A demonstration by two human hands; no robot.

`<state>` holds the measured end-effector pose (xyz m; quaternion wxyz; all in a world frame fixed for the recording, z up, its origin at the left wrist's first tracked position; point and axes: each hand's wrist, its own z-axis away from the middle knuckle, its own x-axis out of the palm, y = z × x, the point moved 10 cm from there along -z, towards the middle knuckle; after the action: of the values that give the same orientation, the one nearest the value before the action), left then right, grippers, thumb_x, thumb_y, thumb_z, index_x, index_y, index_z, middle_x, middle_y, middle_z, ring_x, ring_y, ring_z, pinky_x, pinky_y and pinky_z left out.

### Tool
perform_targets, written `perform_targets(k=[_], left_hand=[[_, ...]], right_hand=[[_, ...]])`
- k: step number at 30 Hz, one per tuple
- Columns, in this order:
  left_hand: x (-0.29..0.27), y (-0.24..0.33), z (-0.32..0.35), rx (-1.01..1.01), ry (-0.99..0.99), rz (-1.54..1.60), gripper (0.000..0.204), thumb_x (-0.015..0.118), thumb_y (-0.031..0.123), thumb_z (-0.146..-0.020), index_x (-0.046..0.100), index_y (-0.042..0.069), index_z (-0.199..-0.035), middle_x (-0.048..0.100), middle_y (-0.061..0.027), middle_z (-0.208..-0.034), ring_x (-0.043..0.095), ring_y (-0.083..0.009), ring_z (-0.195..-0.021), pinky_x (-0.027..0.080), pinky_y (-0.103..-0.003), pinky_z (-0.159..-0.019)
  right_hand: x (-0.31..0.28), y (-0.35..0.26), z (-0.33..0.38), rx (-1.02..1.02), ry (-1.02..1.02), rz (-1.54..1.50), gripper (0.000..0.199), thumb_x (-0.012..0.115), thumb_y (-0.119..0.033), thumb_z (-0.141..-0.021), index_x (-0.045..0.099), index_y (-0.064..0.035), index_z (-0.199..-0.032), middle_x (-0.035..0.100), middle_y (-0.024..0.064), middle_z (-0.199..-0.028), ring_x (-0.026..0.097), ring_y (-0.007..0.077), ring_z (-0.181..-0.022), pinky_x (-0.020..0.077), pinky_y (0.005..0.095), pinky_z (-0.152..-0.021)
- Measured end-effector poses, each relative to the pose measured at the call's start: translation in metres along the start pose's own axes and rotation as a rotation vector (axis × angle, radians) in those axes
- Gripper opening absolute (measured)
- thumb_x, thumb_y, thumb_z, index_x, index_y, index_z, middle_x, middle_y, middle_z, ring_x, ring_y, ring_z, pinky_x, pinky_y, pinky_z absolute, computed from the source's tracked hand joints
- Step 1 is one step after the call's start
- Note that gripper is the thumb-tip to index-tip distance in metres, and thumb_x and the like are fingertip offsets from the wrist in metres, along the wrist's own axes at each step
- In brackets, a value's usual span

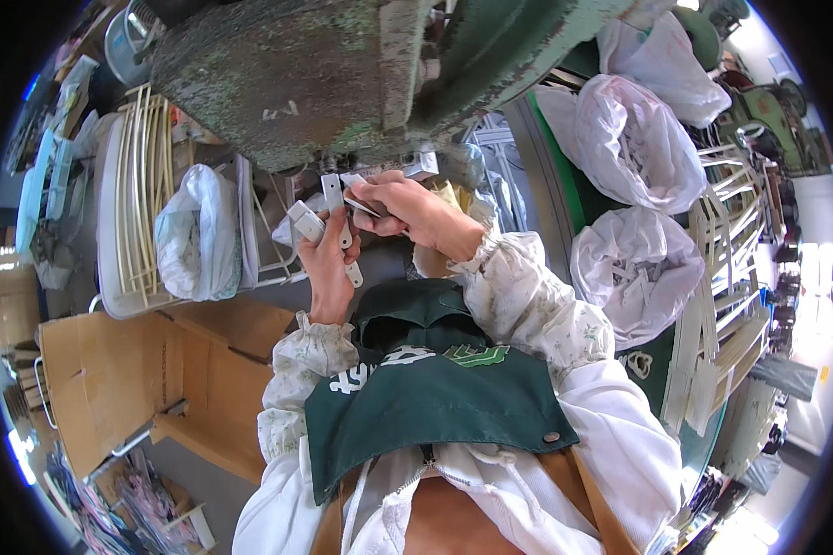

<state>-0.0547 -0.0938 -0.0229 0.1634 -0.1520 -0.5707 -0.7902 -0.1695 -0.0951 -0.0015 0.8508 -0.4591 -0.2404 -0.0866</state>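
Observation:
My left hand [327, 252] is closed round several small white flat pieces with holes and rounded ends. One white piece [305, 220] sticks out past the thumb side, and another white strip [354, 274] pokes out below the fingers. My right hand [400, 205] is closed on a thin white strip [360, 206], its tip close to the pieces in the left hand. Both hands are just under the front edge of a worn green metal machine [278, 88]. What lies behind the right fingers is hidden.
White sacks of small white pieces stand at the right [631, 148] and lower right [634, 264]. At the left are another white sack [194, 231] and pale rods [143, 199]. An open cardboard box [111, 388] stands lower left. Long pale strips [727, 277] are stacked far right.

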Motion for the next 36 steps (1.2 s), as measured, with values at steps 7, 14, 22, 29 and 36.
perform_targets(k=[7,14,22,29,36], left_hand=[[0.006,0.008,-0.010,0.084,0.001,-0.026,0.011,0.060,0.014,-0.089,0.058,0.005,-0.084,0.053,-0.0002,-0.063,0.041,-0.0060,-0.043,0.026,-0.021,-0.040],[-0.023,0.019,-0.003,0.081,0.012,-0.012,0.012,0.059,0.012,-0.090,0.058,0.001,-0.090,0.056,-0.0039,-0.067,0.043,-0.0068,-0.043,0.027,-0.021,-0.039],[-0.023,0.004,-0.005,-0.020,0.042,-0.050,0.012,0.059,0.013,-0.089,0.057,0.001,-0.087,0.057,-0.0062,-0.068,0.045,-0.0084,-0.045,0.028,-0.020,-0.040],[-0.005,-0.005,-0.019,0.002,0.015,0.019,0.013,0.061,0.014,-0.089,0.061,0.001,-0.091,0.058,-0.0054,-0.069,0.046,-0.0082,-0.046,0.028,-0.020,-0.041],[-0.002,0.006,-0.005,0.005,-0.002,-0.081,0.014,0.062,0.013,-0.088,0.063,-0.001,-0.087,0.057,-0.0031,-0.063,0.045,-0.0070,-0.045,0.028,-0.020,-0.040]], right_hand=[[-0.006,0.004,-0.002,-0.047,0.093,0.120,0.036,0.041,-0.024,-0.099,0.054,-0.0017,-0.074,0.050,0.0017,-0.057,0.032,0.0058,-0.040,0.0228,0.0240,-0.037],[-0.078,-0.011,0.015,-0.322,0.297,0.655,0.052,0.082,-0.048,-0.065,0.064,0.0013,-0.066,0.058,0.0028,-0.059,0.053,0.0100,-0.055,0.0378,0.0266,-0.050],[-0.099,-0.057,-0.020,-0.312,-0.453,0.676,0.036,0.062,-0.044,-0.084,0.068,-0.0079,-0.080,0.061,-0.0004,-0.080,0.052,0.0113,-0.074,0.0403,0.0266,-0.070],[-0.102,-0.037,-0.062,-0.631,0.102,0.982,0.028,0.064,-0.032,-0.081,0.067,-0.0044,-0.082,0.061,0.0042,-0.079,0.054,0.0140,-0.073,0.0426,0.0292,-0.070],[-0.100,-0.029,-0.078,-0.728,0.295,1.120,0.022,0.066,-0.021,-0.078,0.066,-0.0009,-0.084,0.062,0.0089,-0.079,0.057,0.0167,-0.073,0.0449,0.0318,-0.070]])
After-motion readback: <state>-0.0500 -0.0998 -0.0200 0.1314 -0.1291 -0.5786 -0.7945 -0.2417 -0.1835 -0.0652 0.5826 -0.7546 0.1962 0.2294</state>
